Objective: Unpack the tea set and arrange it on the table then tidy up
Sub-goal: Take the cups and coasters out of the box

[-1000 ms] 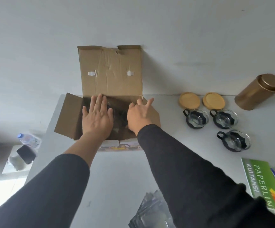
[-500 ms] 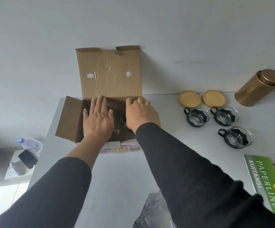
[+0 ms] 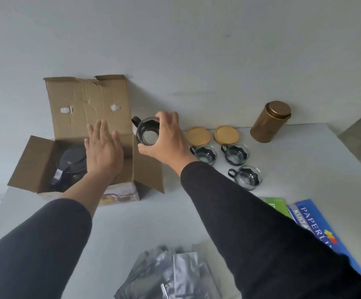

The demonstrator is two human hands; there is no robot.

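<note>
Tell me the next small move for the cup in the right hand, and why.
Probably carry the cup in the right hand rightward and set it beside the three cups already on the table; a free spot shows left of the nearest one, completing the group.

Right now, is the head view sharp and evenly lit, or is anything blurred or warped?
Head view: soft, even light with faint shadows; wide-angle warp bends the table edge. The right hand and its glass cup are slightly smeared, as is the open left hand over the box; the foil pouches look blurred.
</note>
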